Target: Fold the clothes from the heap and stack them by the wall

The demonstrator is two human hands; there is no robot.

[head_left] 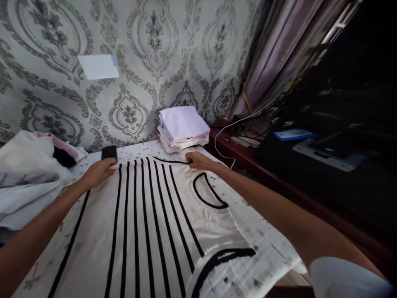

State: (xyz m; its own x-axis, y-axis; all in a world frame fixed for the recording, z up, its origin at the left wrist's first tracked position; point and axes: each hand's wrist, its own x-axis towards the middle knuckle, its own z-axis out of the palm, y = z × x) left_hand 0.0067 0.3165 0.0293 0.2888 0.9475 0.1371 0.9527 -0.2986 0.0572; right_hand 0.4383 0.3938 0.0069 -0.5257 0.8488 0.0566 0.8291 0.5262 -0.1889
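Note:
A white shirt with black stripes and black trim (102,231) lies spread over the patterned sheet, its neckline and an armhole toward the right. My left hand (99,171) is closed on the shirt's far edge, left of the stripes. At the far right part of that edge, by a black-trimmed opening, my right hand (198,160) pinches the fabric. Between the two hands the edge runs fairly straight. Just behind my left hand lies a dark flat object (109,153), possibly a phone or wallet.
Behind the shirt stands a stack of folded clothes (184,126) with a lilac piece on top. A loose heap of clothes (27,178) sits at left. On the right are a dark red wooden ledge (248,161), a white cable (237,121) and a blue-edged item (293,134). Patterned wallpaper closes the back.

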